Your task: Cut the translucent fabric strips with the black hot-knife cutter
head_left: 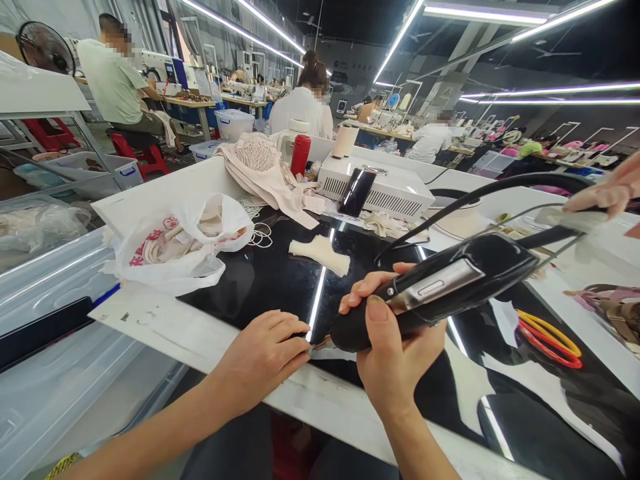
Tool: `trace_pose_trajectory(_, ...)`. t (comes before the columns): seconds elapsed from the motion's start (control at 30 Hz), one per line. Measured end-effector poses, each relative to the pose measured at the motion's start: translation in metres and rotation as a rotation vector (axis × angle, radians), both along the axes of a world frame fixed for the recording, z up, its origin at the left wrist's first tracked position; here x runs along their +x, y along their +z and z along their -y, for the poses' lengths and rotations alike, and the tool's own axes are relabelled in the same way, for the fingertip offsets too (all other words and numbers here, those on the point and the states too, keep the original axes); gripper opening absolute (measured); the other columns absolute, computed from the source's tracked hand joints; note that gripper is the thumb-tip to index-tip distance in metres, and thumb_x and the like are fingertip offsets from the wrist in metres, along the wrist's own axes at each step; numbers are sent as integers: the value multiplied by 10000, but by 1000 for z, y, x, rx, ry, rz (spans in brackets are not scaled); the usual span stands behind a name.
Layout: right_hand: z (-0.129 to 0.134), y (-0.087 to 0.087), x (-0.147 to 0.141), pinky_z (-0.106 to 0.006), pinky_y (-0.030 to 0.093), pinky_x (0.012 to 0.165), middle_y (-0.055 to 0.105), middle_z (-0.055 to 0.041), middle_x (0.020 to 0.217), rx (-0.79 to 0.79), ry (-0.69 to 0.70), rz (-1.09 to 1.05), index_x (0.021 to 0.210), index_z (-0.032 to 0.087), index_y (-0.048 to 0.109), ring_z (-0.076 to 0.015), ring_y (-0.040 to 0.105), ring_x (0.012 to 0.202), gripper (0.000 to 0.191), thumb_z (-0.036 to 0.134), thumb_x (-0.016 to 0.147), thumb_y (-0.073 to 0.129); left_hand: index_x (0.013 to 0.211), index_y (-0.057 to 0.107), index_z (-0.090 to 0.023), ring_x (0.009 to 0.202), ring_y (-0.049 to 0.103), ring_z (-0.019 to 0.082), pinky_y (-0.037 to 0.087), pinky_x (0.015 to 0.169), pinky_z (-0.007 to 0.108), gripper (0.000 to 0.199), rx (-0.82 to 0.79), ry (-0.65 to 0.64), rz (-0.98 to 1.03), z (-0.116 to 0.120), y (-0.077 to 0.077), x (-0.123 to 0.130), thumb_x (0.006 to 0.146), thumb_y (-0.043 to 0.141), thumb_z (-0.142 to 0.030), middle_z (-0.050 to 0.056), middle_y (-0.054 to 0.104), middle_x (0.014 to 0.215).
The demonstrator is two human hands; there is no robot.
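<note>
Hands apart. Right hand wrapped tight round black handheld tool, slanted over front of black tabletop. Left hand palm-down at front edge, fingertips just beside tool's lower end; can't tell if gripping anything. Another person's hand far right. On table: white box at back, plastic bag left, cream cloth piece beyond hands, phone propped against box.

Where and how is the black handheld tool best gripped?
Likely around the lower part of the black handheld tool, from the near side, as the right hand does: its body is long and rounded, slanting up to the right, with the cord at the upper end.
</note>
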State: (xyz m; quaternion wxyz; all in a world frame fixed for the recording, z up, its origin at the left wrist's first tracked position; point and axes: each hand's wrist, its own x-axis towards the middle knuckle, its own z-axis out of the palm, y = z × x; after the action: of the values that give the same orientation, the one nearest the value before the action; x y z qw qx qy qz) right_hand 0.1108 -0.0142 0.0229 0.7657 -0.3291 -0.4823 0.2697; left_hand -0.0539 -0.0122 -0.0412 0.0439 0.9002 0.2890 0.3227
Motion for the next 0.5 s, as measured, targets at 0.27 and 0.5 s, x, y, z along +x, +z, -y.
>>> trace_pose_trajectory(0.27, 0, 1, 0, -285, 569, 565, 643, 33, 851, 8, 1, -4, 1150, 252, 547, -117, 633, 634, 357, 148, 849, 709, 1135, 694, -180, 1084, 686, 209, 567, 1012, 433, 186, 20, 23, 27, 11, -3, -8, 1050, 530, -206, 42, 741, 1141)
trace_pose_trajectory(0.5, 0, 1, 0, -298, 571, 578, 652, 31, 861, -4, -9, -21, 1160, 248, 559, -118, 631, 634, 360, 169, 851, 726, 1100, 725, -199, 1096, 688, 232, 588, 985, 441, 195, 59, 54, 8, 15, -7, -9, 1041, 539, -208, 44, 752, 1126)
